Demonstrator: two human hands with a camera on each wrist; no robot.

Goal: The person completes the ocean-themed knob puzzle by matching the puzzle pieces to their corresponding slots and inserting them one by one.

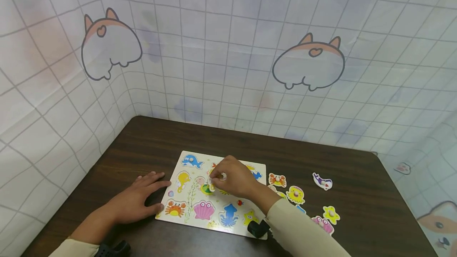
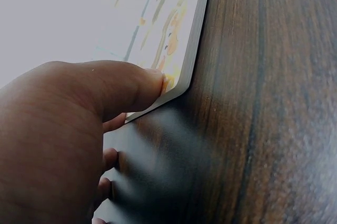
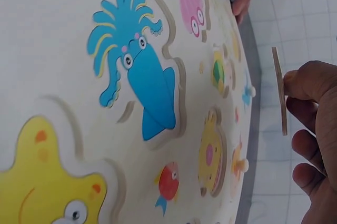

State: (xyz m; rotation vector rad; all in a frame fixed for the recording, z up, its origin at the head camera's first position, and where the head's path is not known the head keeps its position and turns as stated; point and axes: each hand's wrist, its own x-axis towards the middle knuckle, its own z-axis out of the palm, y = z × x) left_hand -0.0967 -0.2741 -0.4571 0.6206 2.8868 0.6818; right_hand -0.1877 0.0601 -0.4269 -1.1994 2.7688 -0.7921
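A white wooden puzzle board (image 1: pixel 185 225) with sea-animal pictures lies on the brown table. Over its middle, my right hand (image 1: pixel 233 177) pinches a thin puzzle piece (image 3: pixel 279 91) by its back, raised off the board. The right wrist view shows that piece edge-on, so its picture is hidden. Below it are the turtle (image 3: pixel 219 71) recess and a yellow puffer-like recess (image 3: pixel 210 155). My left hand (image 1: pixel 133 199) rests at the board's left side with fingers spread, the thumb (image 2: pixel 131 84) touching the corner. A knobbed blue whale piece (image 1: pixel 194 162) sits at the board's upper left.
Right of the board lie several loose pieces: a crab (image 1: pixel 277 180), a yellow octopus (image 1: pixel 295 195), a purple-and-white one (image 1: pixel 322 181), a yellow starfish (image 1: pixel 331 215) and a pink shell (image 1: pixel 323 225). A grid-patterned cloth (image 1: pixel 221 50) stands behind the table (image 1: pixel 357 169).
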